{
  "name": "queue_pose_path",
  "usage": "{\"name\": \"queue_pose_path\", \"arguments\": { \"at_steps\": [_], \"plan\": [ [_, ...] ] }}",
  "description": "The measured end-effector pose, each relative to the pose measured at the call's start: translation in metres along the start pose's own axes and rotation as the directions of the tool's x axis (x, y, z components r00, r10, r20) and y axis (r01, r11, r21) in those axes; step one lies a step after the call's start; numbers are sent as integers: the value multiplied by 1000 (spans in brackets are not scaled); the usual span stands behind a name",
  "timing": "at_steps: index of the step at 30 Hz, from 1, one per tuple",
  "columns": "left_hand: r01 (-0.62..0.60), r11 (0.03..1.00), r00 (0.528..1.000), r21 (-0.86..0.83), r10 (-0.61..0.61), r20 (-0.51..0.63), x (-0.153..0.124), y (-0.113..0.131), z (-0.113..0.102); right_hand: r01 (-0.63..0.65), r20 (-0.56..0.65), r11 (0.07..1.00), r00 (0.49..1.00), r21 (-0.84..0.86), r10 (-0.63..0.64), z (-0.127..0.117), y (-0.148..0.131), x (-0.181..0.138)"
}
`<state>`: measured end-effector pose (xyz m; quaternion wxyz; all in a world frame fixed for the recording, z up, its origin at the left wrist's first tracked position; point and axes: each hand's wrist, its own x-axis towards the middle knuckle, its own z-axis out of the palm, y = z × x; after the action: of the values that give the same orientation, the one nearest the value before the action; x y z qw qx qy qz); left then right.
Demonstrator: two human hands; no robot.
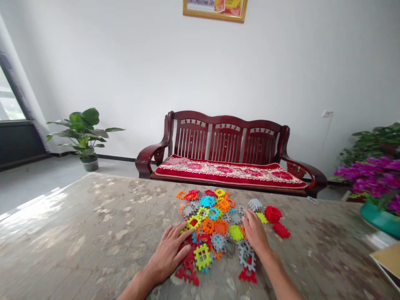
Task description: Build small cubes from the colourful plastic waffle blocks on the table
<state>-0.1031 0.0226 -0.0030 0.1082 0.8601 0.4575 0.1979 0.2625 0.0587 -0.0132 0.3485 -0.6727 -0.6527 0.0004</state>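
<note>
A heap of flat plastic building tiles with toothed edges (220, 227) lies on the table, in orange, lime, grey, blue and red. My left hand (168, 252) rests at the heap's left side, fingers stretched over dark red and lime tiles. Close to it is a lime window-frame tile (203, 257). My right hand (255, 231) is at the right edge, its fingers extended over grey tiles and partly hiding them. Beyond that hand sit a pale grey stack (255, 204), a lime tile (261, 217) and two red groups of tiles, one a stack (273, 214). Neither hand visibly holds a tile.
A patterned cloth covers the table (78, 233). At the right stand purple flowers in a teal pot (379, 218), with a box-like object (387, 262) near the edge. Behind the table is a wooden bench (225, 137); a potted plant (89, 139) stands on the floor left.
</note>
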Motion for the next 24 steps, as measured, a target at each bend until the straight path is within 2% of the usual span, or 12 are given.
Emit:
{"name": "queue_pose_path", "arguments": {
  "at_steps": [4, 8, 11, 15, 19, 24],
  "plan": [
    [78, 982, 996, -170, -84, -31, -1, -6, -1, 36, 104, 982, 994, -186, -17, 21, 3, 21],
    [124, 940, 974, -319, -176, -143, 10, -17, -7, 46, 143, 962, 990, -268, -7, 29, 1, 18],
    [188, 938, 946, -290, -252, -205, 37, -37, -12, 65, 146, 966, 989, -251, -29, 27, -5, 3],
    [282, 947, 912, -155, -314, -262, 90, -73, -14, 65, 181, 980, 983, -189, -30, 15, -14, -5],
    [434, 901, 890, -16, -431, -149, 133, -97, -9, 83, 197, 991, 979, -105, -61, 14, -19, 29],
    [493, 869, 869, 30, -491, -54, 159, -103, 1, 49, 260, 997, 965, -58, -33, 49, -32, 100]
  ]
}}
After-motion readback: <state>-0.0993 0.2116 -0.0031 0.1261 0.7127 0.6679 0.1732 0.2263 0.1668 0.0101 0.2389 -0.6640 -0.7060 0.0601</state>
